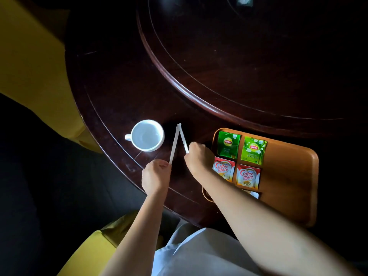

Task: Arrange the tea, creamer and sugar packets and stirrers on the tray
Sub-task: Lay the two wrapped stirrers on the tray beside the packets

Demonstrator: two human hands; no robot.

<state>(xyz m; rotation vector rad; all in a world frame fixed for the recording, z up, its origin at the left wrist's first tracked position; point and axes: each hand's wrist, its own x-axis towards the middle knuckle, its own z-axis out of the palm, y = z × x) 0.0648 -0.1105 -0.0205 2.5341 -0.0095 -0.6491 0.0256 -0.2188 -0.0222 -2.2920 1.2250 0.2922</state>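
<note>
- Left hand (156, 175) pinches one white stirrer (173, 145); right hand (197, 156) pinches another stirrer (183, 139); far tips touching
- Both left of the tray (288, 176); cup (147, 135) farther left

Dark green tea packet (228, 144): "Lipton"
Light green tea packet (253, 150): "Lipton"
Left creamer packet (223, 168): "Coffee mate"
Right creamer packet (248, 176): "Coffee mate"

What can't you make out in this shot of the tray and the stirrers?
Head view only:
- White packet on the tray: mostly hidden by the right forearm, kind unreadable.
- Small print on the tea packets: too small.
- Pale object at the top edge: cut off and blurred.
</note>
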